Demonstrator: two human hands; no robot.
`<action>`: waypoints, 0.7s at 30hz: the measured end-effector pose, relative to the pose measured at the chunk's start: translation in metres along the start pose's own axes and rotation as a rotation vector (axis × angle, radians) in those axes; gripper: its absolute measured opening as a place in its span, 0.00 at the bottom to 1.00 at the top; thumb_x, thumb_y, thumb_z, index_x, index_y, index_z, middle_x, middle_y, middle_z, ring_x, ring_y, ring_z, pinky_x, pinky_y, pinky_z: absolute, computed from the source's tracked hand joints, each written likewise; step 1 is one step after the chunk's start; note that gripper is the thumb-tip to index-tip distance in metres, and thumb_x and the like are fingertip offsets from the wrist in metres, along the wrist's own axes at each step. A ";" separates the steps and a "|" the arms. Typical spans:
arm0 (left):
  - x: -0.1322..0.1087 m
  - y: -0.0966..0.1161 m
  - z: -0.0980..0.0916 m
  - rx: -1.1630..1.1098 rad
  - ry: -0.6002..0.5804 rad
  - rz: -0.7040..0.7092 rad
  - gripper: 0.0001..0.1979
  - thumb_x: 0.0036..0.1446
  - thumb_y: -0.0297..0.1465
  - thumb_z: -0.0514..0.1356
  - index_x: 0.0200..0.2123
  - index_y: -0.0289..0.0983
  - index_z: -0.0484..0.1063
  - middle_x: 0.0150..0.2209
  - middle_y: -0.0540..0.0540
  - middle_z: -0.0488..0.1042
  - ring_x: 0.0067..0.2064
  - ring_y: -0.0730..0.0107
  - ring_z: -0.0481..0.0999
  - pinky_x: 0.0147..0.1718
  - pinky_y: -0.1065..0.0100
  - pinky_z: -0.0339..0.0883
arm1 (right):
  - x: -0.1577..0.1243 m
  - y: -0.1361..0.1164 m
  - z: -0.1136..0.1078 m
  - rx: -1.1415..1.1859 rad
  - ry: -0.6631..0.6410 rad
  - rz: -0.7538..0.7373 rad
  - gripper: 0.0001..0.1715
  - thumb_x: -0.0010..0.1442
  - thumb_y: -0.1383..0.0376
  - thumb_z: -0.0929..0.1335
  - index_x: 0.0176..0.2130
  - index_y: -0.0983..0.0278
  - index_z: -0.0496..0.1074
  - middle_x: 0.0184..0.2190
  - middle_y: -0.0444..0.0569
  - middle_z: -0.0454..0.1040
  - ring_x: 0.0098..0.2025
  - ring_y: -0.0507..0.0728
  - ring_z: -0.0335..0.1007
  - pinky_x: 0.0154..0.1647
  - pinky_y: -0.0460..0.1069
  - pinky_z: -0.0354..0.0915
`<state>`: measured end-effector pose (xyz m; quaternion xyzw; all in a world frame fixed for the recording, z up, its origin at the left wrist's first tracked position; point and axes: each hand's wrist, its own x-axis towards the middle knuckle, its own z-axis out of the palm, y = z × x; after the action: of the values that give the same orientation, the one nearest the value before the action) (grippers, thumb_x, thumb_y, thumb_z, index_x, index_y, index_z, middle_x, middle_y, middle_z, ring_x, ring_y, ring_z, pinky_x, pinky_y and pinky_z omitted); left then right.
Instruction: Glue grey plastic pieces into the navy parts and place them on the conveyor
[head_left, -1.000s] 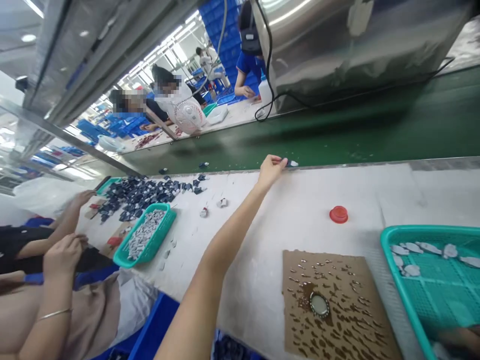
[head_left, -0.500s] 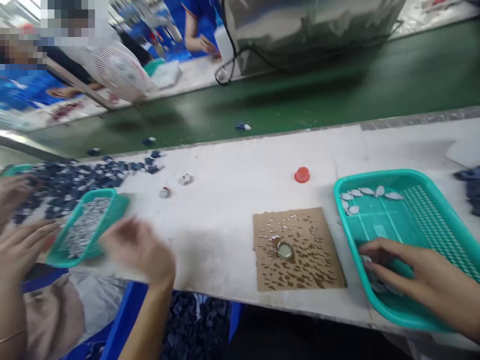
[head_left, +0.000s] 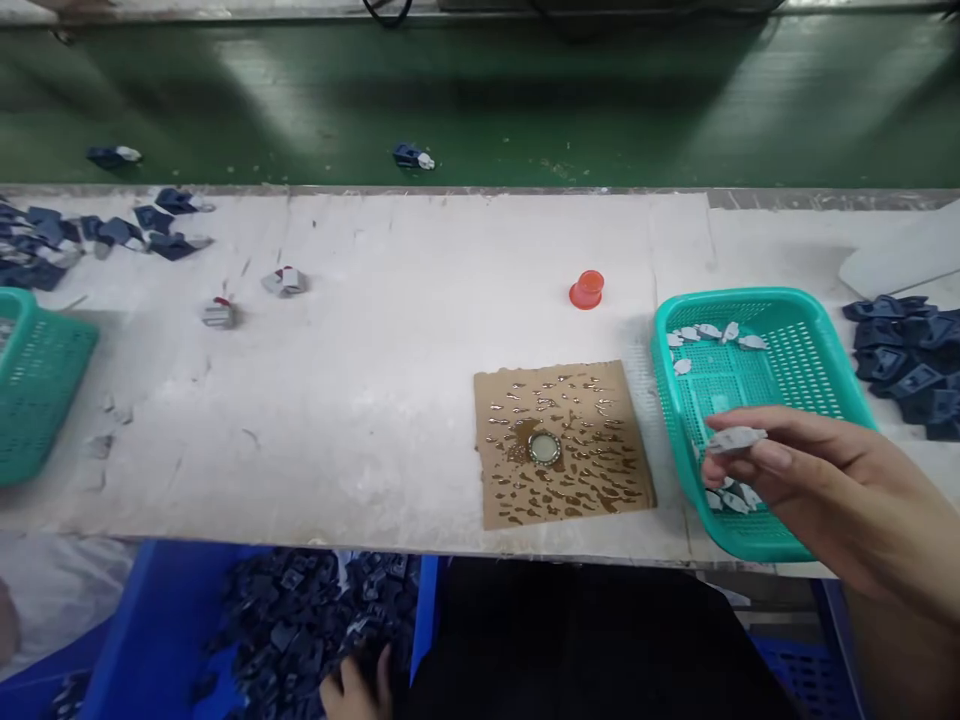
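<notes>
Between the thumb and fingers of my right hand (head_left: 847, 490) is a small pale grey leaf-shaped plastic piece (head_left: 736, 439). This hand is over the green plastic basket (head_left: 825, 380), where several similar pieces lie along the left side and below my fingers. My left hand (head_left: 356, 690) is low in the blue bin (head_left: 161, 620), among dark blue plastic parts (head_left: 292, 610). Its thumb and fingers are apart, with dark parts around them; I see no part held. A brown cardboard square (head_left: 570, 400) dotted with shiny glue-like drops lies left of the basket, a small round cap (head_left: 544, 448) on it.
A red cup-shaped cap (head_left: 587, 289) stands behind the cardboard. Dark blue parts (head_left: 911, 360) are piled right of the basket, and more (head_left: 112, 232) lie at the far left near another green basket (head_left: 56, 390). Two small grey pieces (head_left: 285, 281) sit on the white table. Behind runs a green strip (head_left: 525, 120).
My left hand has moved from above the table down into the blue bin. My right hand has lifted a pale grey piece from the basket. The view has tilted down and shifted right.
</notes>
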<state>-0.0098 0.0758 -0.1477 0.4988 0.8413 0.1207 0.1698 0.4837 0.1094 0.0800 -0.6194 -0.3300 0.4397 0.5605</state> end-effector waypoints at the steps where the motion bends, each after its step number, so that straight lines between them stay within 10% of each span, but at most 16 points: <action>1: 0.007 -0.004 -0.002 0.009 -0.034 -0.073 0.14 0.48 0.49 0.58 0.35 0.49 0.67 0.33 0.48 0.80 0.53 0.30 0.83 0.51 0.39 0.78 | 0.000 -0.001 0.005 -0.005 -0.010 -0.021 0.11 0.58 0.51 0.80 0.40 0.51 0.86 0.31 0.48 0.83 0.30 0.53 0.81 0.32 0.40 0.77; 6: 0.034 -0.009 -0.015 0.070 -0.203 -0.212 0.28 0.48 0.52 0.56 0.46 0.38 0.69 0.33 0.33 0.81 0.45 0.25 0.83 0.47 0.40 0.75 | -0.005 0.001 0.028 0.036 -0.102 -0.013 0.07 0.63 0.54 0.77 0.41 0.52 0.85 0.51 0.50 0.83 0.45 0.59 0.83 0.42 0.49 0.82; 12: 0.043 -0.009 -0.030 -0.033 -0.268 -0.313 0.22 0.45 0.52 0.63 0.36 0.42 0.74 0.31 0.38 0.82 0.48 0.24 0.82 0.50 0.40 0.72 | -0.007 0.008 0.034 -0.135 -0.165 -0.112 0.14 0.69 0.59 0.74 0.53 0.47 0.82 0.39 0.46 0.77 0.37 0.52 0.72 0.33 0.46 0.72; 17: 0.051 0.003 -0.060 -0.443 -0.231 -0.384 0.21 0.46 0.50 0.64 0.38 0.42 0.70 0.42 0.43 0.84 0.49 0.49 0.86 0.50 0.57 0.79 | -0.013 0.008 0.039 -0.319 -0.115 -0.128 0.16 0.69 0.51 0.72 0.55 0.45 0.79 0.34 0.42 0.73 0.30 0.52 0.70 0.26 0.47 0.68; 21: 0.036 0.064 -0.104 -1.059 -0.330 -0.444 0.22 0.39 0.34 0.78 0.39 0.41 0.76 0.47 0.46 0.85 0.42 0.66 0.85 0.42 0.74 0.79 | -0.014 0.007 0.057 -0.745 0.109 -0.380 0.12 0.65 0.48 0.75 0.45 0.49 0.80 0.29 0.37 0.79 0.28 0.51 0.75 0.25 0.46 0.66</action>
<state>-0.0169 0.1342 -0.0352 0.1708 0.7133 0.4064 0.5449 0.4252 0.1188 0.0759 -0.7300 -0.5447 0.1456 0.3862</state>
